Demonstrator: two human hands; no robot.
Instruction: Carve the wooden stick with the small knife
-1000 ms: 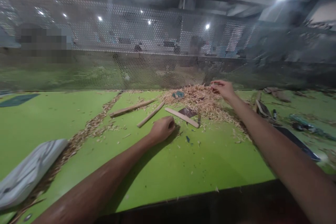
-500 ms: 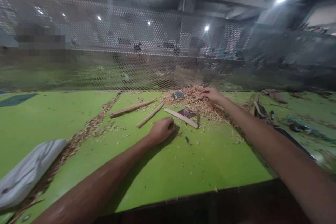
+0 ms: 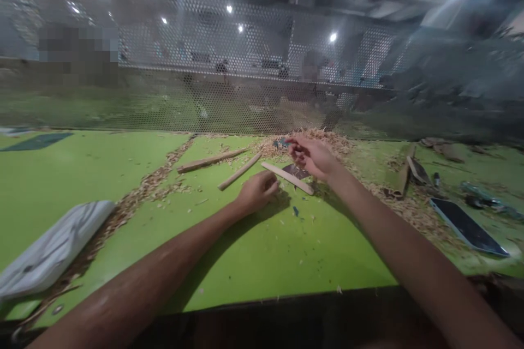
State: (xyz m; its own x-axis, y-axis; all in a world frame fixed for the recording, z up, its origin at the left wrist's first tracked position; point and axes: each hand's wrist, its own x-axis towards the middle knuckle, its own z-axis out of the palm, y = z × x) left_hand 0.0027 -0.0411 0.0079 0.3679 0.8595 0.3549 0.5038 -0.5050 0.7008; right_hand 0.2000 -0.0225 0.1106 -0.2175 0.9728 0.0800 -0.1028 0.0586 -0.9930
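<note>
My left hand [image 3: 258, 192] hovers low over the green table with its fingers curled in, and nothing shows in it. It is just nearer to me than two pale, smooth wooden sticks: one stick [image 3: 239, 172] lies to its upper left, another stick [image 3: 289, 178] to its upper right. My right hand [image 3: 314, 158] is raised above a dark brown flat piece [image 3: 296, 170], fingers loosely apart and holding nothing that I can see. Behind it spreads a heap of wood shavings [image 3: 333, 140] with a dark teal scrap [image 3: 280, 143]. A rougher brown stick [image 3: 213, 160] lies further left.
A perforated screen [image 3: 245, 92] stands along the table's far edge. At left is a white cloth-like pad [image 3: 57, 245] beside a line of shavings [image 3: 139, 193]. A phone [image 3: 469, 226] and wooden pieces [image 3: 405, 172] lie at right. The table's front edge [image 3: 286, 299] is near me.
My right hand has come back from the shavings heap, nearer to me and to the left. My left hand's fingers have shifted slightly. The view has turned a little, showing the whole phone.
</note>
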